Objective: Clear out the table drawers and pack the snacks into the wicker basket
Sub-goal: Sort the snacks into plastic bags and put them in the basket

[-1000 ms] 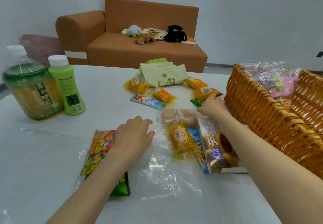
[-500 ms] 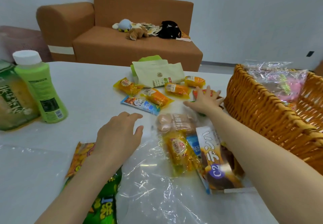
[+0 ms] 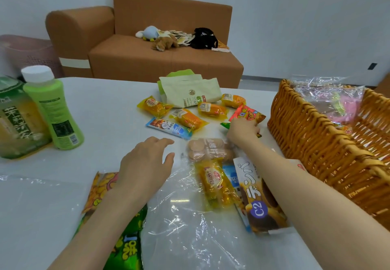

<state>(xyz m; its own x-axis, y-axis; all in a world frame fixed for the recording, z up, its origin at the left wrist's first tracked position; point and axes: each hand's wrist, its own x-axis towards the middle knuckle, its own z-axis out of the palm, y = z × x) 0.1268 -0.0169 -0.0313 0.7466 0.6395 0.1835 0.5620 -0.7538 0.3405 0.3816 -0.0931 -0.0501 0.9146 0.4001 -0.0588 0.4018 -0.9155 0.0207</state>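
Observation:
The wicker basket (image 3: 312, 143) stands at the right of the white table (image 3: 101, 105) and holds clear bags with pink contents (image 3: 337, 101). My right hand (image 3: 242, 130) is just left of the basket, its fingers curled on the near edge of a red snack packet (image 3: 248, 114), with a small green packet (image 3: 224, 125) partly hidden beneath. My left hand (image 3: 145, 164) hovers relaxed over a clear plastic bag (image 3: 190, 227) and a green-yellow snack bag (image 3: 126, 246). Several yellow packets (image 3: 187, 120), a blue packet (image 3: 168, 128), a biscuit pack (image 3: 209, 149) and a C2 box (image 3: 259, 200) lie between the hands.
A pale green pouch (image 3: 190, 92) lies at the far middle of the table. A green bottle (image 3: 52, 109) and a large tea bottle (image 3: 14, 117) stand at the left. Behind the table is a brown sofa (image 3: 147, 58) with plush toys, and a pink bin (image 3: 27, 52) beside it.
My right hand, spread flat over the packets half a second ago, has curled onto the red packet. My left hand stays over the plastic bag. The view has shifted slightly.

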